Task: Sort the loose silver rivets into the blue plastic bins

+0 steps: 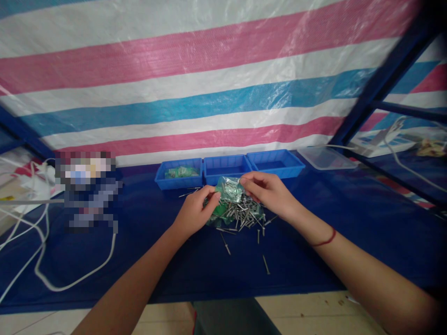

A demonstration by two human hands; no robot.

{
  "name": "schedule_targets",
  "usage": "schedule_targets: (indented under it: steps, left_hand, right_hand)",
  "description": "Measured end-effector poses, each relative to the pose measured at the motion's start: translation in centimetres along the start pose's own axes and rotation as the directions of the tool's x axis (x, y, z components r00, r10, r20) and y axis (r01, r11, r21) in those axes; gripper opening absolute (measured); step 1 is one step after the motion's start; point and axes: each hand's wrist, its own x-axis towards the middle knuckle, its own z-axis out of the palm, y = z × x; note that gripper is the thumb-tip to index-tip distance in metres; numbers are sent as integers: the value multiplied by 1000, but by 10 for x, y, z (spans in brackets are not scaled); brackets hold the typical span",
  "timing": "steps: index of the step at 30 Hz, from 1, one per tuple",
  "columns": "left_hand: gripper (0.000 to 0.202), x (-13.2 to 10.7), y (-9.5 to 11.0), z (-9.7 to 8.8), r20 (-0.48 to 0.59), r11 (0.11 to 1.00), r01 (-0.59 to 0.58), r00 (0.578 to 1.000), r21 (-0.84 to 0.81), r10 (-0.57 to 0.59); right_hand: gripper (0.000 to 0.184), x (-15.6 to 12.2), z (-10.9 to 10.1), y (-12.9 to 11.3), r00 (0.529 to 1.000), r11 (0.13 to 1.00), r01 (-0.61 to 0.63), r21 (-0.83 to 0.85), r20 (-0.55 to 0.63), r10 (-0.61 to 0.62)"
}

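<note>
A small green plastic bag (229, 190) of metal pins is held up between both hands over the blue table (174, 260). My left hand (195, 210) pinches its left edge and my right hand (268, 191) pinches its top right corner. Under the bag lies a heap of metal pins (240, 215), mixed with more green bags. A few stray pins (266, 264) lie nearer to me on the cloth.
Three blue trays stand in a row behind the heap: the left tray (179, 176) holds green bags, the middle tray (226, 168) and right tray (275, 163). A clear lid (326, 158) lies right of them. White cables (70, 279) loop at left. A striped tarp hangs behind.
</note>
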Motion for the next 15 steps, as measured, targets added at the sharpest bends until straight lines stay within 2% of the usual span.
schedule_targets:
  steps: [3,8,12,15]
  left_hand:
    - [18,0,0,0,-16,995,27,999,-99,-28]
    - [23,0,-5,1,-104,991,59,992,-121,-72]
    - [29,-1,-6,0,-134,986,53,988,-160,-75]
    - [26,-2,-5,2,-153,989,33,987,-146,-56]
  right_hand:
    - [28,-1,2,-2,996,989,-87,116,32,84]
    - [31,-2,5,-6,989,952,-140,272,3,145]
    - [27,-2,5,-5,993,954,-105,279,-15,113]
    - [24,-1,6,-1,997,962,-69,263,-12,75]
